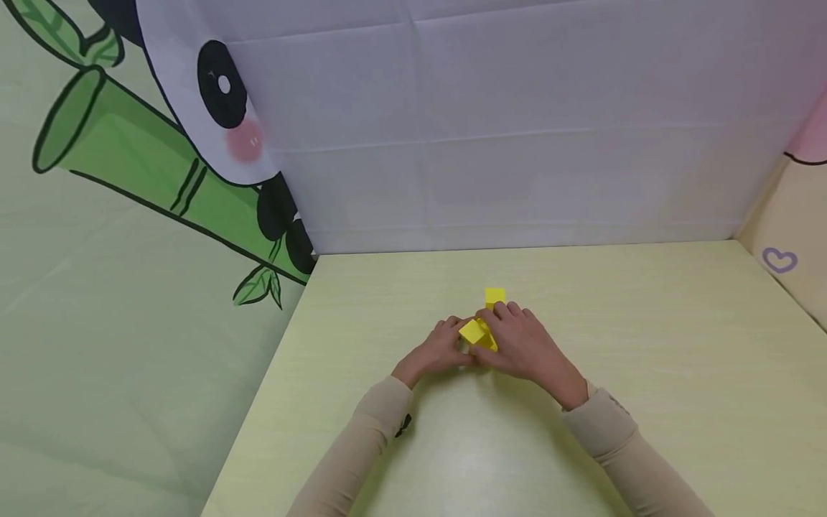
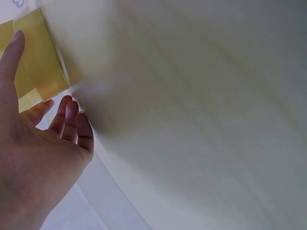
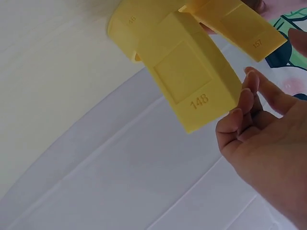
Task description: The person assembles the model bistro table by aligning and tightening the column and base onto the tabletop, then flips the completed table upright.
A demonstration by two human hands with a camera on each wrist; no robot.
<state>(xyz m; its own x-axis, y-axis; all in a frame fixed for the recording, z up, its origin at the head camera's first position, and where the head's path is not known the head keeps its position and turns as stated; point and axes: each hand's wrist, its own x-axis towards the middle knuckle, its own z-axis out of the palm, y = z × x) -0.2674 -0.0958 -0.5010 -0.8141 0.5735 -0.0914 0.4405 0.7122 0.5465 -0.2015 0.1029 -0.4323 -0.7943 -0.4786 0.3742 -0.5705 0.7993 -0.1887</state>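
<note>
Several yellow blocks cluster between the two hands on the table. One block (image 1: pixel 474 332) stands tilted in the middle, and another (image 1: pixel 494 296) shows just beyond the right fingers. My left hand (image 1: pixel 441 348) grips the cluster from the left; in the left wrist view its thumb lies across a yellow block (image 2: pixel 45 57), with the index finger at the lower edge. From the right, my right hand (image 1: pixel 526 345) holds the cluster between thumb and fingers. In the right wrist view its fingertips meet the end of a block marked 148 (image 3: pixel 192 81). Beside it is a block marked 157 (image 3: pixel 240 28).
A pale table (image 1: pixel 491 459) lies under the hands. White cloth (image 1: pixel 517 143) hangs along its far edge. At the left is a green cloth (image 1: pixel 116 345) with a printed bamboo and panda; a beige printed cloth (image 1: pixel 788 215) borders the right.
</note>
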